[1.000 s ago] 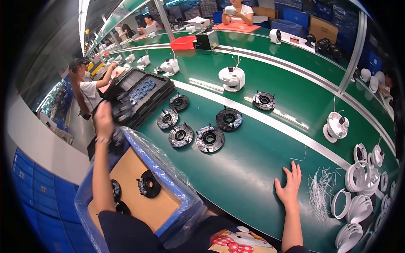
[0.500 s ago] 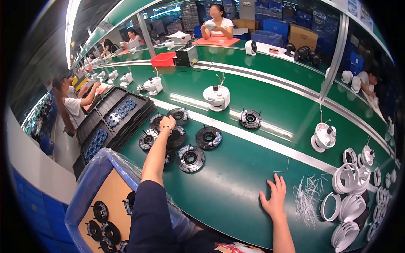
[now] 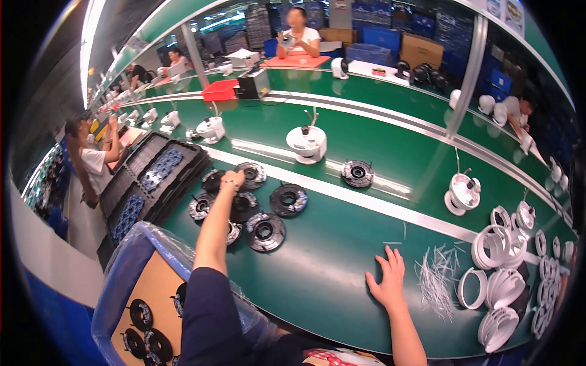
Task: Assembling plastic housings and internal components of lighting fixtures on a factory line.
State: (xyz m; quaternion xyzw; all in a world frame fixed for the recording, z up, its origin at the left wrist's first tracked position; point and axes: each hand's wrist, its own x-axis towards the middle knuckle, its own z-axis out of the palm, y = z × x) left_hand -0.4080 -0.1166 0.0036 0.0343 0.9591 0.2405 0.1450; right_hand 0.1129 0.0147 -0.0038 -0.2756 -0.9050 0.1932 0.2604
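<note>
My left hand (image 3: 232, 179) reaches out to a cluster of several black round discs with wires. Its fingers are curled together among them, beside a disc (image 3: 251, 175) and above another disc (image 3: 244, 206); what the fingertips hold is hidden. Nearer to me lies a disc with a ring-shaped centre (image 3: 265, 232), and a further disc (image 3: 288, 200) sits to its right. My right hand (image 3: 389, 280) rests open on the green table (image 3: 329, 262), fingers spread and holding nothing. Just right of it is a pile of thin white strips (image 3: 438, 280).
White rings (image 3: 472, 289) crowd the right side. White housings with wires (image 3: 307, 144) and one black disc (image 3: 358, 174) stand on the green strip beyond a pale rail (image 3: 421, 222). Black trays (image 3: 159, 174) and a plastic-lined box (image 3: 116, 311) are at left. Co-workers sit around the line.
The view has shifted, so the scene sits slightly further left. My hands stay in nearly the same places. At far left a co-worker's hand has risen; the co-worker across has turned the white part held.
</note>
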